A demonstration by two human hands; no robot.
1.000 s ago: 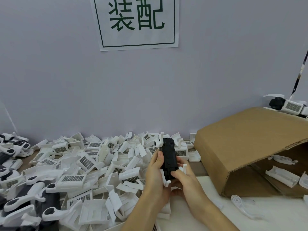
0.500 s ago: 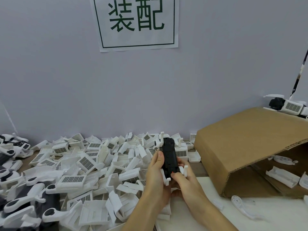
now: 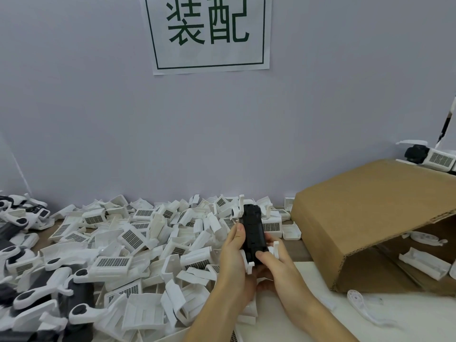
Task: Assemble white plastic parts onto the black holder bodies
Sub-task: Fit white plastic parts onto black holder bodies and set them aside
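Note:
A black holder body (image 3: 253, 230) stands upright between both hands, just in front of the pile. My left hand (image 3: 234, 260) grips its left side with fingers along the edge. My right hand (image 3: 276, 265) holds the lower right, thumb pressed on the black front. A white plastic part (image 3: 275, 249) sits against the body's lower end, its tabs showing at both sides; its seating is hidden by my fingers. Loose white parts (image 3: 138, 240) lie heaped to the left.
Assembled black-and-white holders (image 3: 37, 292) are piled at the far left. A cardboard box (image 3: 370, 218) lies on its side at the right with white pieces inside, an assembled holder (image 3: 429, 156) on top. A white arm piece (image 3: 362, 307) lies before the box.
The hands and black body stay in nearly the same place. My right thumb has shifted slightly on the lower front of the body.

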